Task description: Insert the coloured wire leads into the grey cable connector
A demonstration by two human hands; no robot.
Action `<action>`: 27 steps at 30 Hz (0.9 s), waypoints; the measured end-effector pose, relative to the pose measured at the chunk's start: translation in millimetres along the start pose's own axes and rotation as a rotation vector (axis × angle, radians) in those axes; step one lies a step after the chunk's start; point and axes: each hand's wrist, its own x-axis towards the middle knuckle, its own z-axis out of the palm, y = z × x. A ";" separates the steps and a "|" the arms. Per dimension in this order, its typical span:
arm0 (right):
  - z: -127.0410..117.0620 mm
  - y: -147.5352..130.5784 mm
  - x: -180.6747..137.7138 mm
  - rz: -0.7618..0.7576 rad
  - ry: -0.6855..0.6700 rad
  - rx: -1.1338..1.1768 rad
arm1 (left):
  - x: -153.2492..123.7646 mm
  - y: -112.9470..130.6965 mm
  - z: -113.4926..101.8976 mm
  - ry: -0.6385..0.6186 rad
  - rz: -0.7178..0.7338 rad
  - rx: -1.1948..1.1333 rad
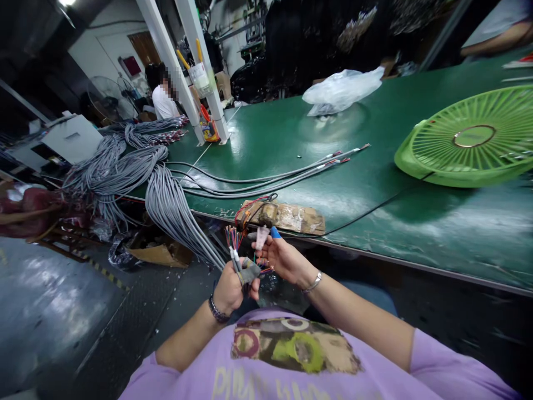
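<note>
My left hand (232, 284) is closed around a bunch of grey cables (195, 236) near their stripped ends, with grey covers on some fingers. Thin coloured wires (234, 238) with bare copper tips fan out above that grip. Close beside it, my right hand (285, 260) has curled fingers at another cluster of coloured wires (264, 265). One of its fingers wears a blue cover and another a pale pinkish one. Exactly how the right fingertips hold the wires is partly hidden. Behind both hands, a taped cardboard piece (300, 218) with a small device and red and black leads lies at the bench edge.
Long grey cables (125, 161) heap at the left and hang off the green bench (358, 216). Several lie across it. A green fan (458, 139) stands at right, its black cord (370, 211) trailing leftward. A plastic bag (341, 89) and white posts (208, 83) stand farther back. Other people work beyond.
</note>
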 end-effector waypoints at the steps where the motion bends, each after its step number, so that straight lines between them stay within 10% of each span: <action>1: 0.7 0.0 -0.1 -0.025 0.005 -0.013 | -1.7 -0.4 1.2 0.019 0.016 -0.007; 27: 2.5 1.9 2.1 -0.006 0.019 0.088 | 4.2 -1.0 9.2 0.078 0.023 -0.045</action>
